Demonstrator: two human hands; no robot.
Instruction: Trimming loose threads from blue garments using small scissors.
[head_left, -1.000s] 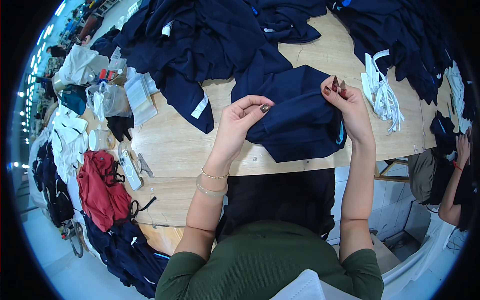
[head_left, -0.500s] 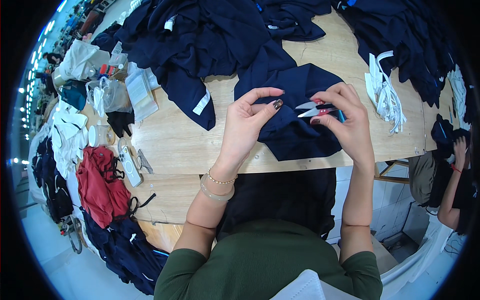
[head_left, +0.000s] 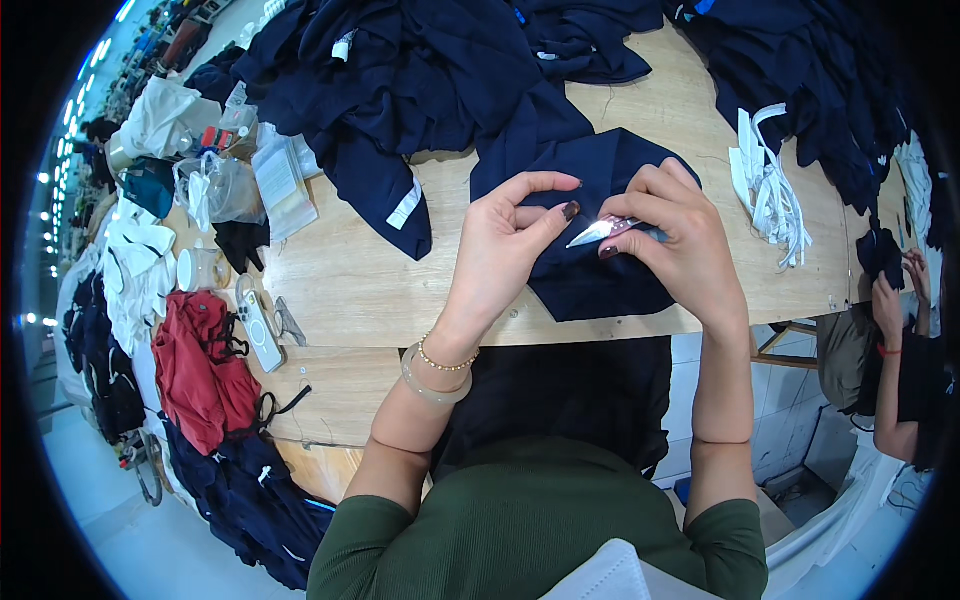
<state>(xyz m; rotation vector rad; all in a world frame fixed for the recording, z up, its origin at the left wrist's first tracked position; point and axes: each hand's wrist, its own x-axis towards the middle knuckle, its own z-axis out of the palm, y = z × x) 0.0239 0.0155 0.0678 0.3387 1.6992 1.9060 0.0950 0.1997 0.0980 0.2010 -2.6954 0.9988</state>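
Note:
My right hand (head_left: 675, 230) is closed around a small pair of thread snips (head_left: 597, 232), red at the grip. Their blades are together, catch bright light and point left. Facing them, my left hand (head_left: 510, 235) has its thumb and index finger apart, its other fingers partly curled, and no visible thing between them. Beneath both hands lies a navy garment (head_left: 590, 290), bunched at the table's near edge. Whether a loose thread runs between the hands is too fine to tell.
More navy garments (head_left: 400, 90) pile up at the far side. White strips (head_left: 770, 190) lie to the right. On the left are a red bag (head_left: 205, 370), a phone (head_left: 262, 330) and plastic packets (head_left: 280, 180). At far right a co-worker's hands (head_left: 900, 290) handle dark cloth.
The snips' blades have come together and moved left, closer to my left hand. My left hand has shifted slightly right. The co-worker's hands have moved too.

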